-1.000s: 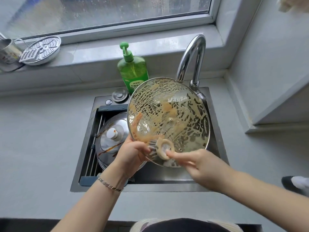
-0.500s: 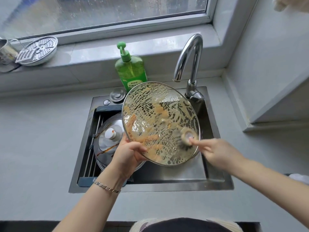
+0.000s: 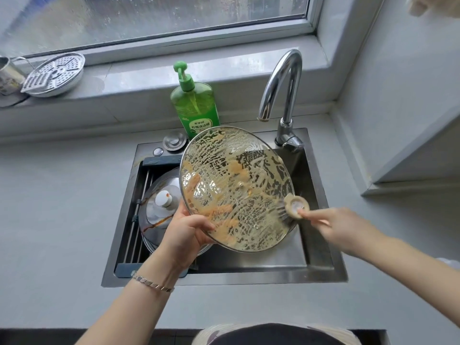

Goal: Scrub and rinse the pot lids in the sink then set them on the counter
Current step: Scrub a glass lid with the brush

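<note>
**While the left hand (image 3: 185, 230) tips the glass lid (image 3: 236, 188) over the sink (image 3: 224, 277), the brush (image 3: 296, 204) is at its right edge**

Since the grip is the main thing: the left hand has the lid by its lower-left rim, with the thumb curled over the soapy inner face. Nearly the whole lid sits up and to the right of that hand, tilted so its inside faces the camera. The right hand (image 3: 333, 225) holds the round-headed brush, index finger stretched out to the back of the head and the pale handle running back into the hand. The bristles touch the lid near its lower-right edge. The lid is up in the air above the basin, not resting on anything I can see.

Hard-to-see bits: the right hand is motion-blurred, so how the other fingers wrap the handle is mushy. The left fingers behind the glass are lost under the suds. A steel lid (image 3: 159, 207) with a white knob lies in the left of the sink, its right part hidden by the glass lid and left hand. The glass lid's top rim also covers the foot of the green soap bottle (image 3: 195, 105).

Versus a second ago: the brush was down at the bottom rim right beside the left thumb, and now it's over at the right edge, a touch further out than half a second back. The lid also sits clear of the faucet (image 3: 281, 80) base now
</note>
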`<state>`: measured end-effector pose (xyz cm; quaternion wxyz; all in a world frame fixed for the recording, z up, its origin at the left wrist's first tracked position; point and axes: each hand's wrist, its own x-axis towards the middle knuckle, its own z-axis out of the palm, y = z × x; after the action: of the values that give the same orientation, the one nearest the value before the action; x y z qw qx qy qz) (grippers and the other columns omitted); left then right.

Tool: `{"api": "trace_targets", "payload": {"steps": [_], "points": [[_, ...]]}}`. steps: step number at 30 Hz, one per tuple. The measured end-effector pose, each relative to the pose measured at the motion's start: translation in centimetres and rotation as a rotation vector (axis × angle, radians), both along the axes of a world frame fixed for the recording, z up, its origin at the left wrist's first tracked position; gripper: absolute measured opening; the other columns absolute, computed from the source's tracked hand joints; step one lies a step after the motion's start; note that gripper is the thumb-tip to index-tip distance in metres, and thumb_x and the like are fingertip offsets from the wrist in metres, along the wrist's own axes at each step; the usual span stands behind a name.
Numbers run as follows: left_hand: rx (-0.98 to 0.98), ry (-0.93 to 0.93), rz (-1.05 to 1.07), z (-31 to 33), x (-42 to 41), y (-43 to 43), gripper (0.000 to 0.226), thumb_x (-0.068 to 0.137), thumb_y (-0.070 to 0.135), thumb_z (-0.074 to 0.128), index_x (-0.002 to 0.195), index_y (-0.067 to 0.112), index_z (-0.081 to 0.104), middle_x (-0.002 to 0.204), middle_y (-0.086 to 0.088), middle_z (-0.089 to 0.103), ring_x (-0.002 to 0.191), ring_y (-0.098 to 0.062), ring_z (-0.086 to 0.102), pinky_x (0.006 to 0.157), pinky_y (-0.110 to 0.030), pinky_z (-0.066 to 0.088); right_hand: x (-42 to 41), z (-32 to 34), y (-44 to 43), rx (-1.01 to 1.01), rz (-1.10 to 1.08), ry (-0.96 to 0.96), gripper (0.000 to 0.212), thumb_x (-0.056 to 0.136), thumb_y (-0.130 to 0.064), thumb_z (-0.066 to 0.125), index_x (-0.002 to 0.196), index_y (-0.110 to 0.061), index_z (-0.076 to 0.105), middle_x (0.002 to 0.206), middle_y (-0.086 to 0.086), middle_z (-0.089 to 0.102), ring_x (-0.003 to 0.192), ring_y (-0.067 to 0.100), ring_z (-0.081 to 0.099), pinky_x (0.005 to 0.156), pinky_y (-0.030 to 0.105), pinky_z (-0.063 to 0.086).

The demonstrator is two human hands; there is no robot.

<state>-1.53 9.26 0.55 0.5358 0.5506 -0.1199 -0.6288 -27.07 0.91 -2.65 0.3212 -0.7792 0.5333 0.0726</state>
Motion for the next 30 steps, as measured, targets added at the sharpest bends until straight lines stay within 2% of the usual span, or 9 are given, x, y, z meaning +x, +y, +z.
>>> {"api": "trace_targets", "payload": {"steps": [2, 5, 7, 9, 12, 17, 20, 25, 30], "points": [[-0.007, 0.011, 0.0, 0.1, 0.1, 0.0, 0.074, 0.06, -0.026, 0.04, 0.117, 0.021, 0.046, 0.1, -0.016, 0.065, 0.071, -0.033, 0.071, 0.047, -0.036, 0.055, -0.1, -0.4, 0.1, -0.036, 0.0, 0.004, 0.037, 0.097, -0.024, 0.043, 0.126, -0.045, 0.051, 0.12, 0.002, 0.065, 0.095, 0.02, 0.061, 0.073, 0.028, 0.04], [0.001, -0.003, -0.012, 0.2, 0.2, 0.2, 0.078, 0.054, -0.021, 0.044, 0.118, 0.022, 0.045, 0.099, -0.015, 0.066, 0.073, -0.032, 0.071, 0.048, -0.036, 0.055, 0.7, -0.4, 1.6, 0.03, 0.042, -0.118, 0.035, 0.096, -0.025, 0.046, 0.123, -0.047, 0.053, 0.113, 0.0, 0.068, 0.081, 0.016, 0.063, 0.075, 0.031, 0.047], [-0.009, -0.012, -0.031, 0.4, 0.0, 0.2, 0.075, 0.051, -0.019, 0.044, 0.113, 0.025, 0.048, 0.101, -0.015, 0.066, 0.076, -0.032, 0.071, 0.048, -0.038, 0.055, 0.3, -1.0, -0.4, -0.004, -0.107, -0.105, 0.034, 0.095, -0.024, 0.047, 0.123, -0.042, 0.056, 0.12, 0.003, 0.065, 0.099, 0.023, 0.062, 0.084, 0.033, 0.047], [-0.015, -0.018, -0.051, 0.6, -0.4, 0.1, 0.072, 0.063, -0.027, 0.039, 0.11, 0.026, 0.049, 0.106, -0.016, 0.063, 0.081, -0.034, 0.068, 0.046, -0.038, 0.055, 0.5, -1.6, -1.6, -0.029, -0.208, -0.109, 0.034, 0.095, -0.022, 0.046, 0.124, -0.035, 0.057, 0.127, 0.004, 0.061, 0.114, 0.026, 0.056, 0.089, 0.032, 0.043], [-0.012, -0.018, -0.068, 0.7, -0.8, -0.1, 0.07, 0.074, -0.03, 0.024, 0.105, 0.027, 0.049, 0.105, -0.015, 0.062, 0.086, -0.035, 0.064, 0.045, -0.037, 0.056, 2.4, -1.4, 0.2, 0.02, -0.076, -0.228, 0.034, 0.094, -0.022, 0.048, 0.124, -0.036, 0.057, 0.127, -0.001, 0.06, 0.116, 0.022, 0.056, 0.095, 0.033, 0.044], [-0.015, 0.005, -0.076, 0.5, -0.6, 0.3, 0.075, 0.055, -0.023, 0.041, 0.107, 0.03, 0.051, 0.104, -0.014, 0.064, 0.086, -0.033, 0.066, 0.043, -0.037, 0.054, 0.8, -1.5, -2.3, -0.055, -0.264, -0.096, 0.036, 0.095, -0.018, 0.044, 0.125, -0.033, 0.057, 0.126, 0.006, 0.061, 0.109, 0.028, 0.057, 0.085, 0.032, 0.044], [-0.017, 0.026, -0.083, 0.5, -0.8, 0.3, 0.076, 0.047, -0.015, 0.041, 0.108, 0.029, 0.051, 0.105, -0.014, 0.064, 0.086, -0.033, 0.067, 0.045, -0.035, 0.054, 2.8, -1.1, -0.3, -0.022, -0.114, -0.221, 0.037, 0.095, -0.019, 0.044, 0.126, -0.037, 0.055, 0.126, 0.001, 0.061, 0.105, 0.025, 0.06, 0.085, 0.035, 0.049], [-0.023, 0.027, -0.118, 0.3, -0.8, 0.5, 0.077, 0.067, -0.03, 0.03, 0.108, 0.031, 0.052, 0.099, -0.012, 0.068, 0.084, -0.035, 0.068, 0.044, -0.035, 0.054, 2.4, -1.2, -3.0, -0.088, -0.298, -0.17, 0.036, 0.096, -0.018, 0.044, 0.128, -0.03, 0.055, 0.127, 0.003, 0.061, 0.107, 0.028, 0.057, 0.085, 0.033, 0.044], [-0.028, 0.059, -0.135, 0.2, -0.6, 0.4, 0.08, 0.049, -0.017, 0.041, 0.112, 0.031, 0.052, 0.102, -0.014, 0.069, 0.086, -0.035, 0.069, 0.049, -0.038, 0.056, 3.8, -0.1, -1.7, -0.08, -0.131, -0.298, 0.036, 0.097, -0.019, 0.044, 0.129, -0.035, 0.051, 0.114, -0.012, 0.058, 0.083, 0.02, 0.064, 0.074, 0.034, 0.053]]}}
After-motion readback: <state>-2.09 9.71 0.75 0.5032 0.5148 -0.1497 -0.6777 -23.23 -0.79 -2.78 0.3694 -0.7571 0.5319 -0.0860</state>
